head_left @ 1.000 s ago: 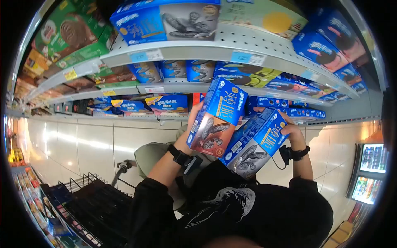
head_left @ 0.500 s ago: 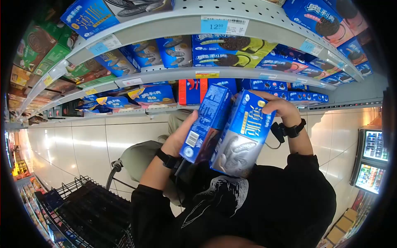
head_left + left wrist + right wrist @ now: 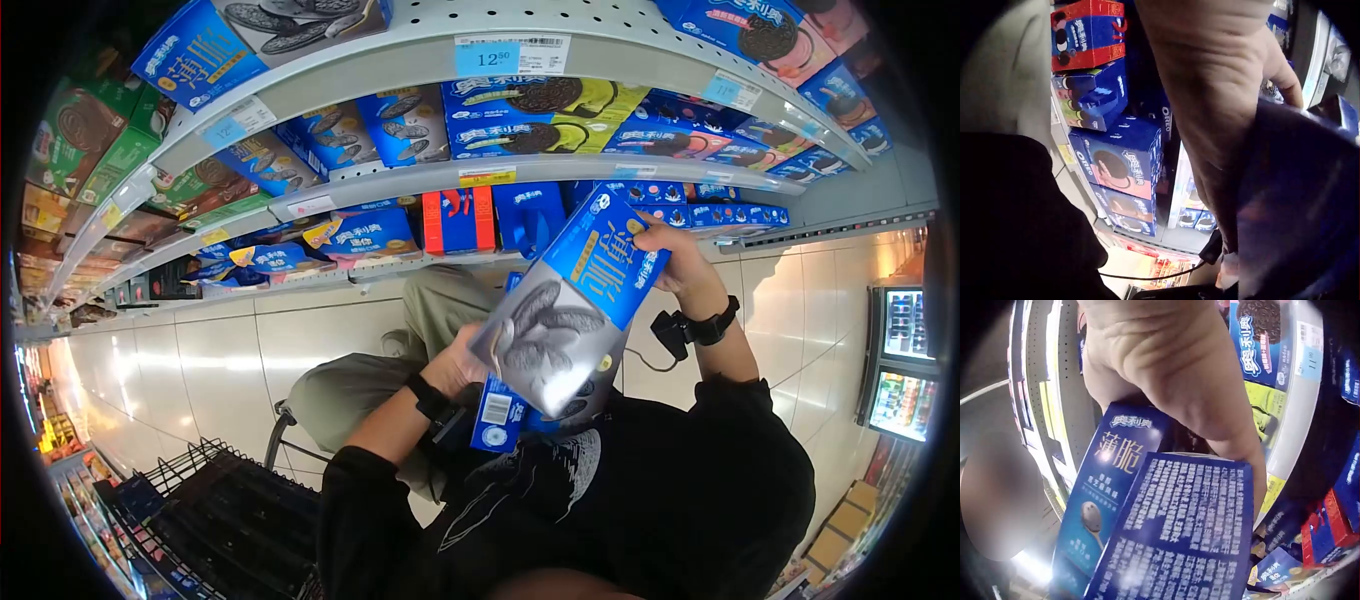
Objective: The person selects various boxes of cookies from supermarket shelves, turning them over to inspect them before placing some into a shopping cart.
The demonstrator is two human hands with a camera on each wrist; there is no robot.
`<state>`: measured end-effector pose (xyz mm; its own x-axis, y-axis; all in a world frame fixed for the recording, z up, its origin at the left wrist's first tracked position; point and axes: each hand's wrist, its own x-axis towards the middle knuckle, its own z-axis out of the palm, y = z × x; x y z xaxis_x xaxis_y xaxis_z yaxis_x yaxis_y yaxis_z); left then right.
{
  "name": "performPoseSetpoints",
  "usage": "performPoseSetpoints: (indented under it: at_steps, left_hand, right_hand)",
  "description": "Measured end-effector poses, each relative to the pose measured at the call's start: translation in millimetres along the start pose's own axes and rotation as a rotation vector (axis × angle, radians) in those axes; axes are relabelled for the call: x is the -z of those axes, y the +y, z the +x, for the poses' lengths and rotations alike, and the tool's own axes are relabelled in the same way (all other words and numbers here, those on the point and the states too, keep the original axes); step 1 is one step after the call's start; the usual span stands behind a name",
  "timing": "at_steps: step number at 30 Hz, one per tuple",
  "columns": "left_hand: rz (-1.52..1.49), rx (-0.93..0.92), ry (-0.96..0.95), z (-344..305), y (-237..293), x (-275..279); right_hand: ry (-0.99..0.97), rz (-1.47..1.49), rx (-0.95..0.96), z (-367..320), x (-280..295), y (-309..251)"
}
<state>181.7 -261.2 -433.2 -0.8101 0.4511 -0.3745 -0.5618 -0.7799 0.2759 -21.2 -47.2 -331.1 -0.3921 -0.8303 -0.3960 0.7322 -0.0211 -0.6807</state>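
In the head view my right hand grips the top end of a blue and grey box of thin cookies, held tilted with its front up. A second blue cookie box lies beneath it, mostly hidden, in my left hand. The upper box covers the left fingertips. In the left wrist view the left hand lies along a dark, blurred blue box. In the right wrist view a blue box panel with dense white print overlaps a box side with gold lettering, below the right hand.
Shelves of cookie boxes rise in front, with a price tag on one edge. A red and blue box stands on the lowest shelf. A black wire cart is at the lower left, beside my bent knee.
The two boxes, side by side before, now overlap: the right one has swung over the left one, which has dropped lower. The view has turned toward the right, then settled.
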Motion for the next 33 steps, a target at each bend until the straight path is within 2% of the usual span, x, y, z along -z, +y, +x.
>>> performPoseSetpoints:
  at_steps: [2, 3, 4, 6, 7, 8, 10, 11, 16, 19, 22, 23, 24, 25, 26, 27, 28, 29, 30, 31, 33]
  left_hand:
    - [-0.296, 0.002, -0.012, 6, -5, 5]
    - [-0.345, 0.048, -0.030, 14, -17, 41]
    - [-0.348, 0.044, -0.030, 14, -18, 53]
    - [-0.194, 0.048, -0.101, 11, -17, 60]
    - [-0.193, 0.097, -0.105, 8, -15, 58]
    - [-0.196, 0.105, -0.102, 3, -14, 55]
    - [-0.219, 0.096, -0.125, -4, -3, 38]
    - [-0.202, 0.081, -0.083, -7, 1, 31]
    - [-0.147, 0.054, -0.105, 4, -6, 55]
    - [-0.262, 0.076, -0.261, 12, -12, 79]
    - [-0.262, 0.121, -0.270, 8, -6, 68]
    - [-0.235, 0.129, -0.230, 5, -2, 59]
    - [-0.213, 0.099, -0.206, 9, -10, 76]
    - [-0.124, 0.044, -0.106, 4, -9, 70]
    - [-0.050, 0.008, 0.027, 4, -9, 63]
    - [-0.027, -0.014, 0.062, 5, -7, 51]
    - [-0.052, 0.030, 0.012, 18, -15, 71]
    - [-0.046, 0.049, -0.004, 18, -12, 66]
    - [-0.045, 0.056, -0.043, 16, -7, 52]
    - [0.004, 0.014, -0.012, 6, 1, 28]
    - [0.055, -0.049, 0.015, 1, 8, 13]
  right_hand:
    - [0.220, 0.083, 0.114, 1, 13, 11]
    - [0.189, 0.144, 0.080, 2, 13, 10]
    - [0.187, 0.142, 0.077, 3, 7, 9]
    - [0.165, 0.253, 0.154, 0, -10, 4]
    - [0.037, 0.273, 0.137, -3, -13, -1]
    - [0.043, 0.279, 0.137, -4, -16, 4]
    - [0.363, 0.267, 0.282, -1, -24, 14]
    - [0.436, 0.210, 0.292, -4, -13, 21]
    - [0.331, 0.295, 0.346, 0, -15, 23]
    - [0.221, 0.211, 0.347, 3, -21, 15]
    - [0.219, 0.282, 0.331, 8, -18, 8]
    - [0.255, 0.282, 0.345, 9, -21, 8]
    - [0.292, 0.265, 0.364, 10, -24, 9]
    - [0.318, 0.245, 0.387, 11, -27, 10]
    - [0.221, 0.250, 0.361, 9, -17, 13]
    - [0.268, 0.204, 0.397, 9, -21, 16]
    - [0.336, 0.160, 0.434, 9, -15, 23]
    - [0.334, 0.130, 0.466, 6, -15, 27]
    - [0.380, 0.123, 0.516, 7, -5, 37]
    - [0.422, 0.066, 0.577, 9, -26, 35]
    - [0.384, 0.016, 0.593, 12, -38, 35]
